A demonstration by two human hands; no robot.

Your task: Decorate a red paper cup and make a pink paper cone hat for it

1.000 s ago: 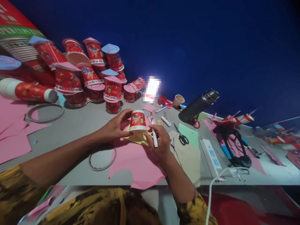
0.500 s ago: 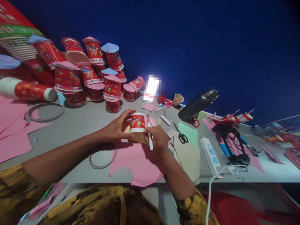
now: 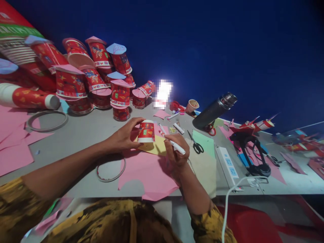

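Observation:
My left hand [image 3: 126, 135] is closed around the left side of a red and white paper cup [image 3: 146, 132], thumb toward me and fingers behind. Under the cup lies a sheet of yellow paper [image 3: 157, 145], on top of cut pink paper [image 3: 144, 168]. In my right hand [image 3: 178, 152] a white marker [image 3: 176, 145] is gripped, its tip pointing up and left, a little apart from the cup. A grey ring [image 3: 111, 169] rests on the table below my left wrist.
Stacked red paper cups with paper tops [image 3: 120, 92] stand at the back left. To the right are black scissors [image 3: 196, 144], a dark thermos [image 3: 215, 109], a power strip [image 3: 227, 165] and a black strap frame [image 3: 249, 152]. A white cable [image 3: 226, 212] crosses the table's front edge.
My right hand has drawn back to the right with the marker, away from the cup, and the marker leans over more. The yellow paper shows more. My left hand still holds the cup.

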